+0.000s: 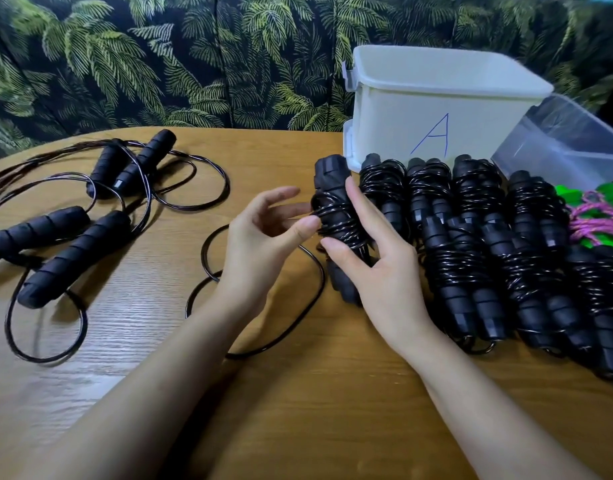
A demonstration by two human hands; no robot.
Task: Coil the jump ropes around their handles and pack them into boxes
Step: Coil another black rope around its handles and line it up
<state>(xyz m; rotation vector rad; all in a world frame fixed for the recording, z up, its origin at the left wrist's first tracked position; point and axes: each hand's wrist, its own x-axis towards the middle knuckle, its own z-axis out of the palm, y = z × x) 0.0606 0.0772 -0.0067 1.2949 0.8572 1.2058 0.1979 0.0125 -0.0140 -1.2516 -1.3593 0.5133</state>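
My right hand [374,261] grips a pair of black foam handles [333,192] held together, with black rope partly wound round their middle. My left hand [263,233] is just left of them, thumb against the windings and fingers spread. The loose rest of that rope [308,306] loops on the table under my left wrist. Several coiled black jump ropes [471,244] lie in rows to the right. Two uncoiled black jump ropes [76,244] sprawl at the left. A white box marked "A" [419,109] stands behind the coiled ones.
A clear plastic box [568,140] leans at the far right beside the white box. Green and pink jump ropes [599,216] lie at the right edge. The wooden table [298,393] curves at the back, with a leaf-patterned sofa [159,64] behind it.
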